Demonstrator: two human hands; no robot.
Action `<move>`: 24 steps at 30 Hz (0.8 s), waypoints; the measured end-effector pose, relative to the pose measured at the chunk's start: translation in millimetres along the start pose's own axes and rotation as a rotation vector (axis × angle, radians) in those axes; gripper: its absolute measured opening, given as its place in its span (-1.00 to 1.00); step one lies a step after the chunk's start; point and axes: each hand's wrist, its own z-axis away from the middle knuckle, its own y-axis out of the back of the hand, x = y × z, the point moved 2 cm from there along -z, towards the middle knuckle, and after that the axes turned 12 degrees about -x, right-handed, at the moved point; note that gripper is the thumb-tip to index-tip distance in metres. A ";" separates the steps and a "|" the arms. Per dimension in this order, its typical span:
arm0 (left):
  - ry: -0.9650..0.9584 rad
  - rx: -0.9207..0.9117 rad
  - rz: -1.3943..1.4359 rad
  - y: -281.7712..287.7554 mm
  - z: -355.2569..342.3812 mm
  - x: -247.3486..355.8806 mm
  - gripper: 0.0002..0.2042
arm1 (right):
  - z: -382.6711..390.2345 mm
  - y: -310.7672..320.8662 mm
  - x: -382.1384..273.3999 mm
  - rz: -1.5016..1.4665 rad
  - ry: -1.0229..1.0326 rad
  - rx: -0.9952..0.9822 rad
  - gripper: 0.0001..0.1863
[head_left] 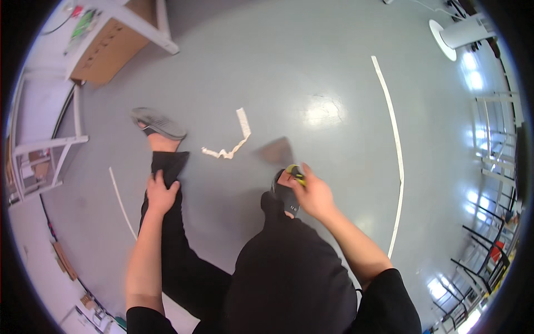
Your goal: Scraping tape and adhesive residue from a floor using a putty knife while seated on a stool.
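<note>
While the right hand (315,195) holds one scraper (279,151), one strip (243,122) lies nearby

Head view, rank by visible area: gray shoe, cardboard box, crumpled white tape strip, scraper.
1. Cardboard box
2. Gray shoe and scraper: not ranked; the scraper is blurred and partly hidden by the right hand
3. Crumpled white tape strip

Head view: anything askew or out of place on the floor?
Yes: a crumpled white strip lies kinked on the grey floor, left of the scraper. It looks odd because the long white line farther right lies flat.
</note>
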 end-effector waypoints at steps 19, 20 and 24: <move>0.044 0.224 0.767 -111.5 330.7 -210.9 -0.45 | 232.9 -19.0 118.9 -0.402 -0.190 -0.330 -0.43; 0.040 0.220 0.732 -122.8 333.6 -201.6 -0.44 | 236.8 -17.1 114.5 -0.351 -0.193 -0.344 -0.42; 0.032 0.175 0.582 -156.4 333.6 -146.3 -0.39 | 229.4 -10.7 103.5 -0.155 -0.217 -0.423 -0.40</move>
